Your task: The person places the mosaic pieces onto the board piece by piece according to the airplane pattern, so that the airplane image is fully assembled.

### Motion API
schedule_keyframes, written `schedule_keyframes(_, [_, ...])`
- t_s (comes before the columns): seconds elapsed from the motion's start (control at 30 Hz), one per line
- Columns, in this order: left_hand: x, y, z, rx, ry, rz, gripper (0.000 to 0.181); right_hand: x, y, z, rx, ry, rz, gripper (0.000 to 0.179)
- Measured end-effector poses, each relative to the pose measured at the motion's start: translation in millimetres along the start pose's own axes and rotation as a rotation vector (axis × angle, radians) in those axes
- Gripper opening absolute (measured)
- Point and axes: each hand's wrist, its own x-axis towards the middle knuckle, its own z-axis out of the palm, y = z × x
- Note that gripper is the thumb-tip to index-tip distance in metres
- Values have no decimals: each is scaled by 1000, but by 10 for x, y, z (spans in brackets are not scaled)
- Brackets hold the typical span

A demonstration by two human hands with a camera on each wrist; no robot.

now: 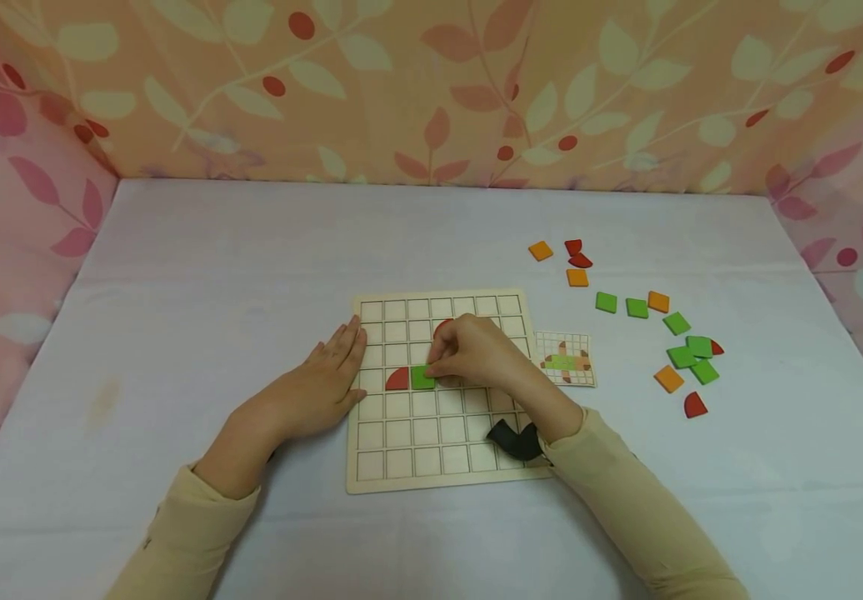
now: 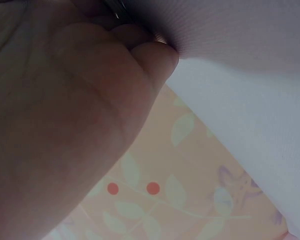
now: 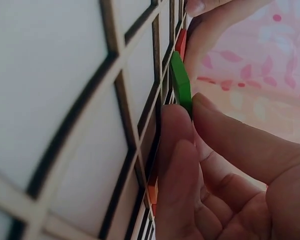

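Observation:
My right hand pinches a green square tile between thumb and fingers, over a square of the wooden grid board. In the right wrist view the green tile stands tilted against the grid at the fingertips. Just left of it lies a red quarter-round piece in its square. Another red piece shows partly behind my right hand, and an orange piece appears beside the fingers in the right wrist view. My left hand rests along the board's left edge, fingers extended.
A small pattern card lies against the board's right side. Farther right are scattered green tiles, orange tiles and red quarter-round pieces. A black curved object sits at my right wrist, over the board's lower right.

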Motion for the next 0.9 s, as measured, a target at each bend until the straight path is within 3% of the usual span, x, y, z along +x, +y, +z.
schedule_keyframes(0.3, [20, -21, 23, 4, -2, -3, 71, 0, 2, -2, 23, -4, 34, 9])
schedule_keyframes(0.6, [17, -12, 18, 4, 1, 0, 71, -5, 46, -40, -13, 4, 5, 9])
schedule_keyframes(0.9, [0, -11, 14, 2, 2, -5, 71, -64, 129, -153, 83, 23, -14, 7])
